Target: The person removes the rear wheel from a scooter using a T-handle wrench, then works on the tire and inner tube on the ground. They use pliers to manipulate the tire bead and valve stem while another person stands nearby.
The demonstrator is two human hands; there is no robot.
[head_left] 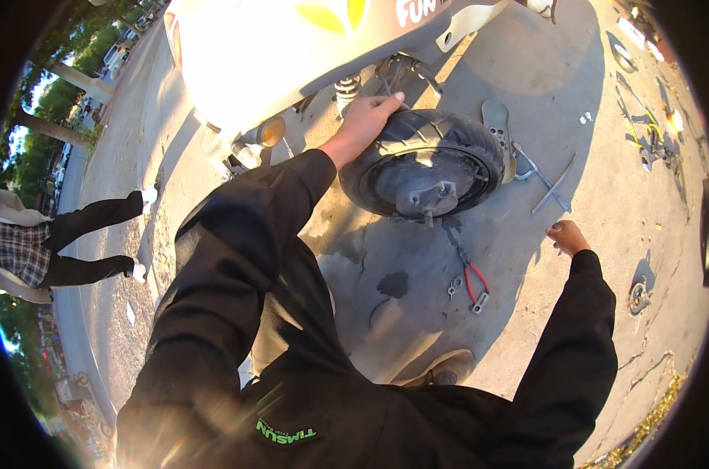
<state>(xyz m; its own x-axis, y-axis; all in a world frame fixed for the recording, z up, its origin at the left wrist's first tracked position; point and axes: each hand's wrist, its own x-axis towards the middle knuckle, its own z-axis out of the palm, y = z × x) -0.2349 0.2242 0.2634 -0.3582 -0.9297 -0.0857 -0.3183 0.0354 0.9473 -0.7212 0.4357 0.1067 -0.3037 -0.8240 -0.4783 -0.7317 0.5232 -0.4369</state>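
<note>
A black-tyred scooter wheel with a dusty hub facing me is on the ground below the tail of a white scooter. My left hand grips the top left of the tyre, its thumb over the tread and its other fingers partly hidden. My right hand is low at the right, apart from the wheel, with curled fingers; whatever it may hold is not visible. Just beyond it, two long metal bars lie crossed on the pavement. Red-handled pliers rest below the wheel.
A coil-spring shock absorber hangs under the scooter. Small metal parts lie by the pliers, and a grey flat piece with holes is behind the wheel. More tools and parts are scattered far right. A person stands at left.
</note>
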